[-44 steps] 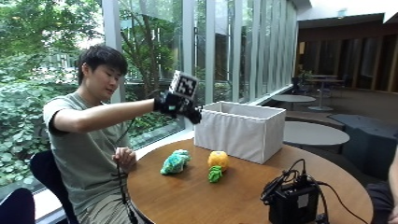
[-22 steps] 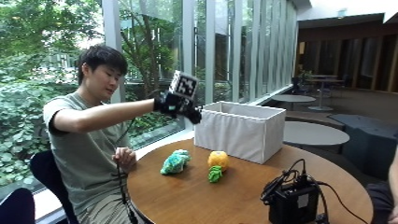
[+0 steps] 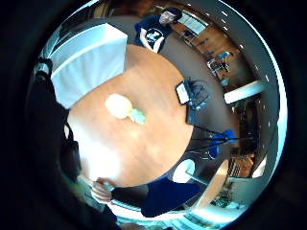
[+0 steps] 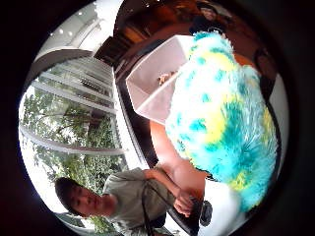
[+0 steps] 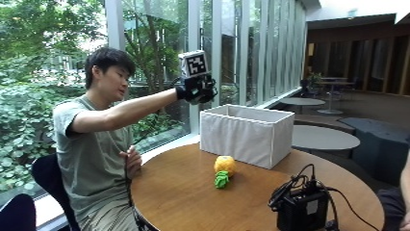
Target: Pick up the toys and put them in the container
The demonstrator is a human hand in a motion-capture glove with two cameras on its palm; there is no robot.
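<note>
Teal plush toy (image 4: 226,123) now off table (image 5: 192,192)

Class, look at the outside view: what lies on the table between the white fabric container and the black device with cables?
Only bare brown round table lies between the white fabric container and the black device; the outside view shows it.

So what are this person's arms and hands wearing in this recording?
The right hand wears a black glove with black straps. The arm behind it is bare up to the short sleeve of a grey-green T-shirt. The left hand is bare, with no glove or strap.
</note>
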